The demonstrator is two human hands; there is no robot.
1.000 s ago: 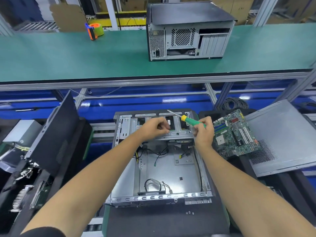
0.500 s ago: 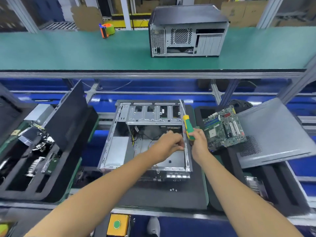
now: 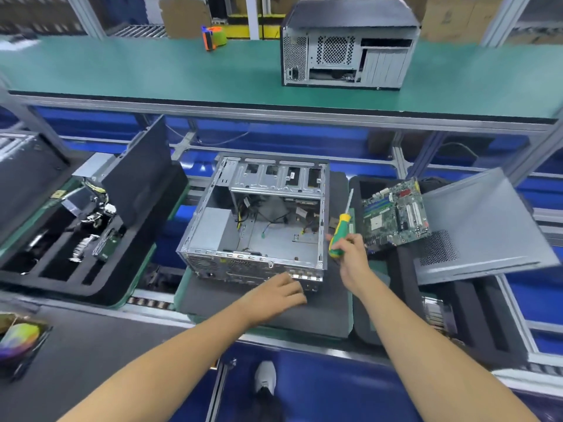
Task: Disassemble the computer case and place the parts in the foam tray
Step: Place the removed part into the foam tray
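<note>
Computer case (image 3: pixel 259 220) — motherboard (image 3: pixel 394 216) and side panel (image 3: pixel 478 226) just right.

A dark mat (image 3: pixel 320 309) carried the open case (image 3: pixel 259 226), just left of the gripped screwdriver (image 3: pixel 339 236). Beyond it, a green bench (image 3: pixel 152 71) bore another case (image 3: pixel 347 47) and a tape roll (image 3: pixel 214 36).

No text, brand, number or sign is legible. The motherboard (image 3: pixel 396 216) has printing too small to read, and a small label inside the case (image 3: pixel 259 220) is blurred; the cardboard boxes (image 3: pixel 441 19) at the back show faint, unreadable marks.
</note>
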